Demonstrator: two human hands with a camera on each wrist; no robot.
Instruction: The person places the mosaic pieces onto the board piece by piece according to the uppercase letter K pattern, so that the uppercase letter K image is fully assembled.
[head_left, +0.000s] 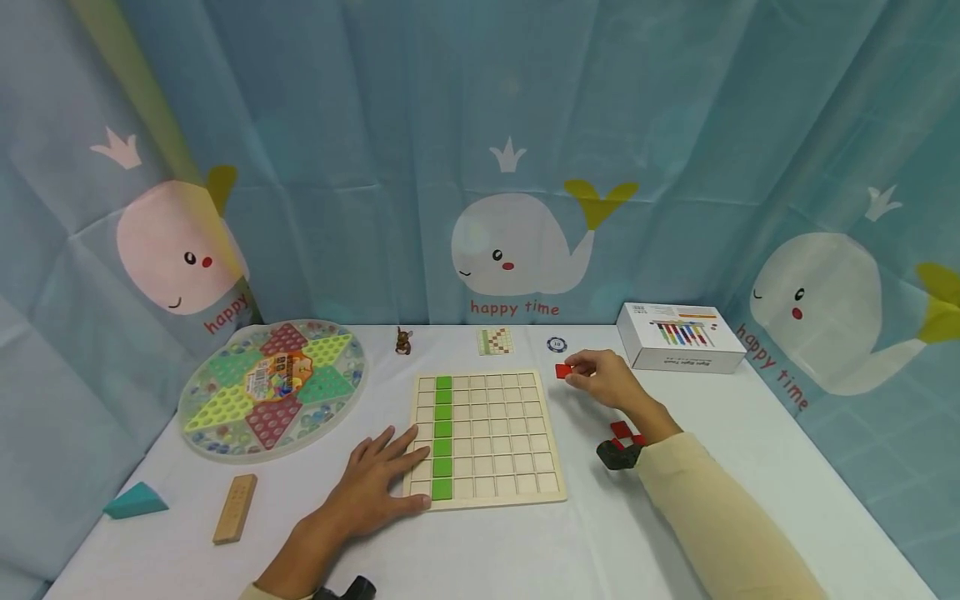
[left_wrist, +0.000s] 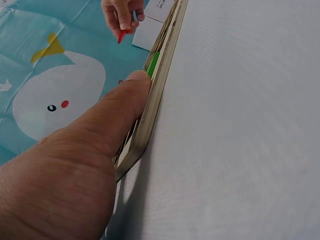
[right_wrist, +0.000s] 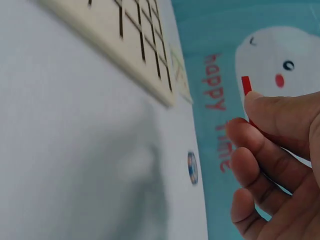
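Note:
A wooden grid board (head_left: 495,503) lies on the white table, with a column of green square tiles (head_left: 442,428) set in its second column from the left. My left hand (head_left: 371,487) rests spread at the board's left edge; in the left wrist view its thumb (left_wrist: 125,100) presses the rim beside a green tile. Between thumb and forefinger my right hand (head_left: 611,385) pinches a red square tile (head_left: 562,371), raised past the board's right side. The right wrist view shows that tile (right_wrist: 246,86) edge-on, the other fingers loosely curled. Loose red tiles (head_left: 620,430) lie below my right forearm, partly hidden.
Behind the board stand a small brown figurine (head_left: 403,341), a patterned card (head_left: 495,341) and a round chip (head_left: 557,344). A white box (head_left: 681,337) sits at back right. At left are a star-patterned game board (head_left: 273,392), a wooden block (head_left: 235,508) and a teal wedge (head_left: 137,501).

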